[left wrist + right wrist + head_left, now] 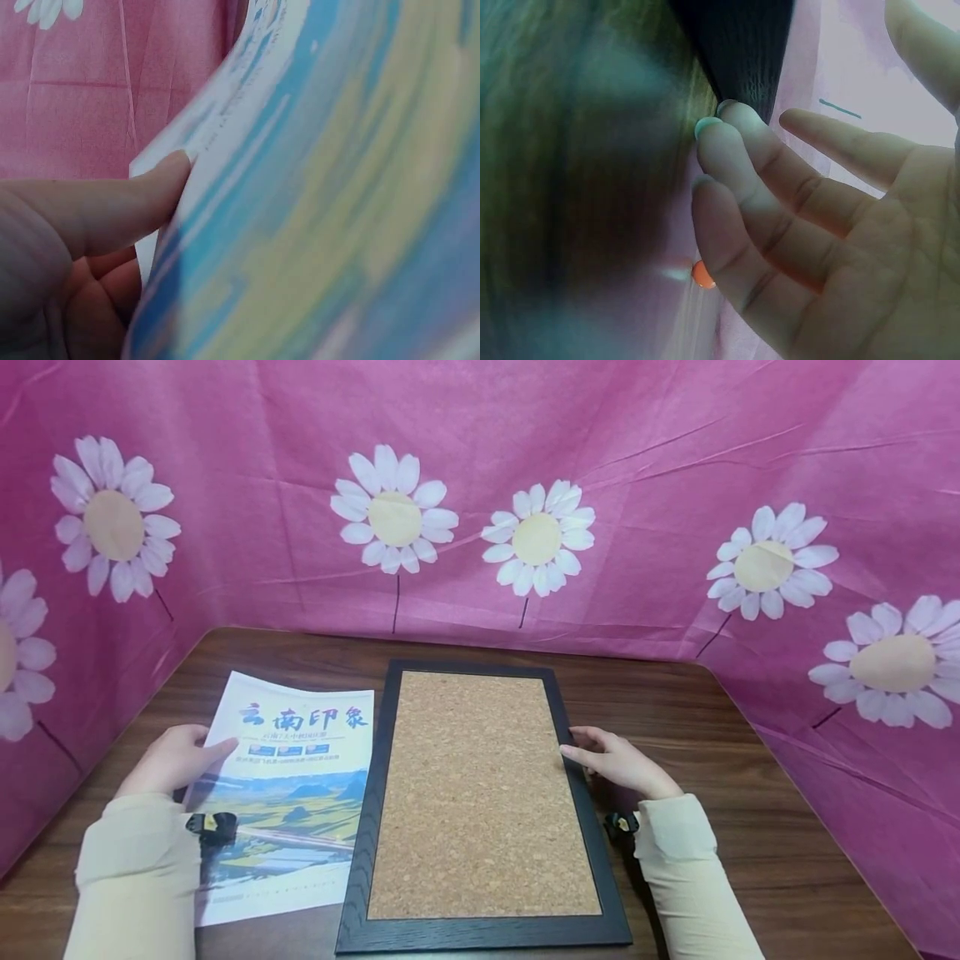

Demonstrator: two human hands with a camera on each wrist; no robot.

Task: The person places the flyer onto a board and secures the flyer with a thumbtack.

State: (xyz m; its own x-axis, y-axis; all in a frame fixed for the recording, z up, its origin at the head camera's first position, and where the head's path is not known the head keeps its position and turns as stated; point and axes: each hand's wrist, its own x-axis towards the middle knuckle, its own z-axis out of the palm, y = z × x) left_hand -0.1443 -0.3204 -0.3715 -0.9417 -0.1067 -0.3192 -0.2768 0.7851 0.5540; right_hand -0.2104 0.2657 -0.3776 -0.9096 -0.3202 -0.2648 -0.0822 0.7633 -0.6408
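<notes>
In the head view, my left hand (168,760) pinches the left edge of a printed paper poster (292,735) with a landscape picture and large Chinese characters. The left wrist view shows the thumb on the front of the poster (300,187), fingers behind it, and the paper bowing. To its right lies a cork board (483,793) in a black wooden frame (480,933). My right hand (622,762) is at the board's right edge, holding nothing. In the right wrist view its relaxed fingers (735,157) are right at the black frame (742,52).
Everything lies on a dark brown wood-grain table (675,718). Pink cloth (465,410) with large white daisies surrounds it at the back and both sides. A small orange round thing (703,274) shows below the fingers in the right wrist view.
</notes>
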